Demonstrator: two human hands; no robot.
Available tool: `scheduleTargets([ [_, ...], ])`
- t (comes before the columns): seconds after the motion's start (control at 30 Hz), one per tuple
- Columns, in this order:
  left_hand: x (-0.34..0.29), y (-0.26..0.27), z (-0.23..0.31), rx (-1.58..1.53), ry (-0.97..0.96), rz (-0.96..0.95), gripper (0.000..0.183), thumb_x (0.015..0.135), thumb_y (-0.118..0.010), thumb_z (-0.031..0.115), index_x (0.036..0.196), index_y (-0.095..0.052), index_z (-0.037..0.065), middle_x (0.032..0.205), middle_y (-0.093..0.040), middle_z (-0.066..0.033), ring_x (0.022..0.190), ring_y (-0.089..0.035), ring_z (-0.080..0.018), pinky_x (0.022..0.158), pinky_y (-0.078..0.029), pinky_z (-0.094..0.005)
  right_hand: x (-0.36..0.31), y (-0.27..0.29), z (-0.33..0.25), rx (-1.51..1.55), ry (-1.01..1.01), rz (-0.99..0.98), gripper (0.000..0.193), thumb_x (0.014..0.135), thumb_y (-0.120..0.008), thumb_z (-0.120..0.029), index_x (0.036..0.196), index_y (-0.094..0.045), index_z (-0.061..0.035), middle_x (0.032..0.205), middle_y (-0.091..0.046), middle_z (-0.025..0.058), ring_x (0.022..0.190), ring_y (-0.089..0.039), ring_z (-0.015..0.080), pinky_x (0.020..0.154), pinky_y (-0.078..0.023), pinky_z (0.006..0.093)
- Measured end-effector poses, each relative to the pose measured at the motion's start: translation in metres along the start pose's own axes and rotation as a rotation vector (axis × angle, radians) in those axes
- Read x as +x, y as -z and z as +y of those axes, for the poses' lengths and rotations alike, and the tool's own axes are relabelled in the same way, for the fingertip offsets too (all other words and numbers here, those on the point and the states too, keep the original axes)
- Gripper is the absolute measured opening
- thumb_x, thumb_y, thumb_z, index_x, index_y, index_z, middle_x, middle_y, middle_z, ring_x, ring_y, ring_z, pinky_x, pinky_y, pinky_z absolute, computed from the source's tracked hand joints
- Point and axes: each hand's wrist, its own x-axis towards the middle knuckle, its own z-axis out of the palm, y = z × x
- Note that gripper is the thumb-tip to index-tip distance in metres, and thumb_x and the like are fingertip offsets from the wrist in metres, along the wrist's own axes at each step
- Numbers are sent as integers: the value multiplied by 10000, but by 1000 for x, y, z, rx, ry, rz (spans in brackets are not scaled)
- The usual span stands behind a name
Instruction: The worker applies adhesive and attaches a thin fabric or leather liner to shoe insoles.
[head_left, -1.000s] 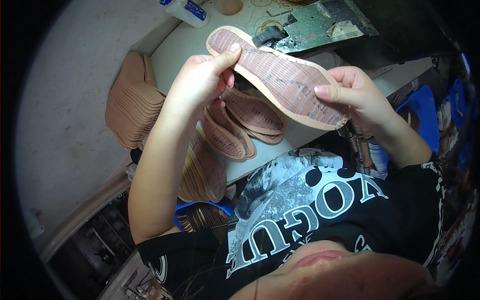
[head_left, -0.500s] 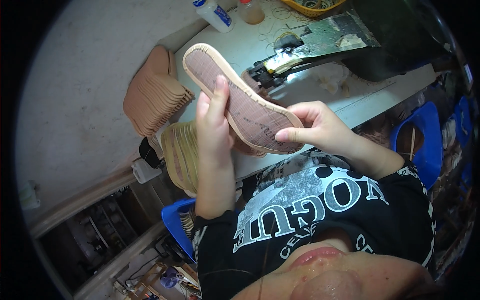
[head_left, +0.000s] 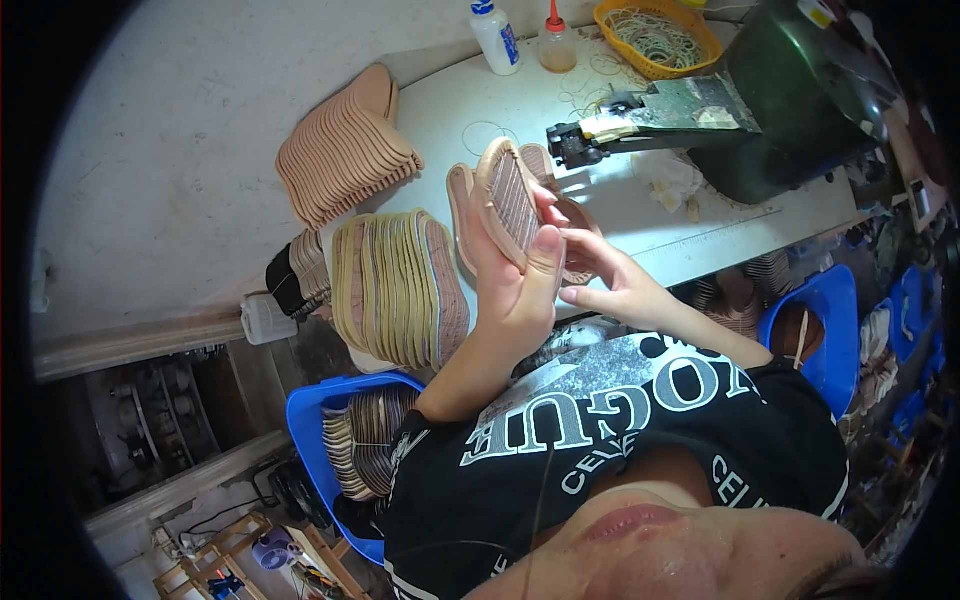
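Note:
A brown woven insole [head_left: 517, 215] with a pale rolled edge stands tilted above the white table. My left hand [head_left: 515, 285] is closed on it, thumb on the near end and fingertips curling round its right edge. Beside its lower right side, my right hand [head_left: 625, 290] has fingers stretched toward it and the thumb apart. Whether those fingertips touch the insole I cannot tell. Further brown soles lie beneath and behind, one loose sole [head_left: 460, 195] just left of the held one. Past them is the black head [head_left: 575, 147] of a green sewing machine [head_left: 690, 110].
To the left lie a stack of pinkish-brown soles [head_left: 345, 150] and a yellowish-edged sole stack [head_left: 385, 290]. At the back are a white bottle [head_left: 496, 42], a red-tipped bottle [head_left: 557, 48] and a yellow basket [head_left: 708, 55] of cord. Blue bins [head_left: 305, 430] [head_left: 840, 320] flank me.
The insole has swung from lying broad toward me to a steeper, more upright tilt. My right hand has let go of its near end, and my view has shifted.

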Motion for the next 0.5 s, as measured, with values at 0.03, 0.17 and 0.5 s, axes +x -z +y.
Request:
scheduleTargets([
  [0.03, -4, 2, 1, -8, -7, -3, 529, 955, -531, 177, 1357, -244, -11, 1081, -442, -99, 955, -472, -158, 880, -414, -323, 0, -4, 0, 29, -1, -9, 574, 849, -663, -155, 1352, -411, -43, 1257, -503, 82, 1201, -470, 190, 1024, -362, 357],
  [0.17, -7, 4, -4, 460, -152, 18, 835, 913, -600, 253, 1472, -41, -16, 1054, -360, -76, 929, -370, -145, 890, -338, -308, -1, -11, -1, 158, -81, -163, 623, 836, -656, -169, 1374, -365, -55, 1278, -490, 72, 1191, -471, 190, 1039, -329, 374],
  [0.5, -18, 12, -10, 459, -122, -208, 754, 936, -568, 314, 1454, -136, -22, 1117, -387, -77, 969, -409, -148, 883, -360, -290, 3, 1, 7, -167, -40, -147, 947, 693, -796, -200, 1437, -239, -20, 1413, -376, 180, 1347, -331, 284, 1116, -261, 411],
])
